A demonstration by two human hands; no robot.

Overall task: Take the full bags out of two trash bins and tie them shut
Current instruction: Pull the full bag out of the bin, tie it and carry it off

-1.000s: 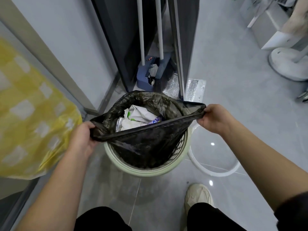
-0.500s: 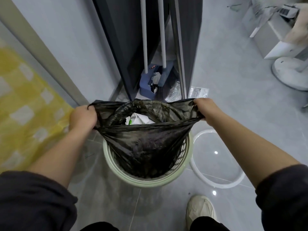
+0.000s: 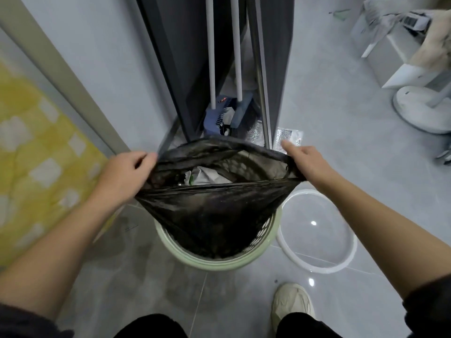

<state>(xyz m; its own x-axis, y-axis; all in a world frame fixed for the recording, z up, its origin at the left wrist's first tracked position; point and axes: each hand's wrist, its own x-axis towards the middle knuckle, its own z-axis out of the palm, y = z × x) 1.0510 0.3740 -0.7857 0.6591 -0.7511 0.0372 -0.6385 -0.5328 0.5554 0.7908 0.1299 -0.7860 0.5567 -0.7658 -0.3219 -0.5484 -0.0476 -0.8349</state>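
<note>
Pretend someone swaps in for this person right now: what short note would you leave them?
Left hand: gripping the black bag at its left rim.
Right hand: gripping the right rim.
Bag: mouth stretched wide open, trash visible inside, its bottom still in the green bin.
White ring: on the floor right of the bin.
Done: rim freed.
Left: lift the bag out, tie it; no second bin in view.

The light is soft and cool, quite even, coming from above. Two small bright glare spots shine on the glossy floor (image 3: 341, 142). A weak shadow lies under the bin (image 3: 214, 262). The wide lens bends straight lines strongly near the edges. The top right corner is blurred, and the yellow cloth (image 3: 36, 154) looks soft.
</note>
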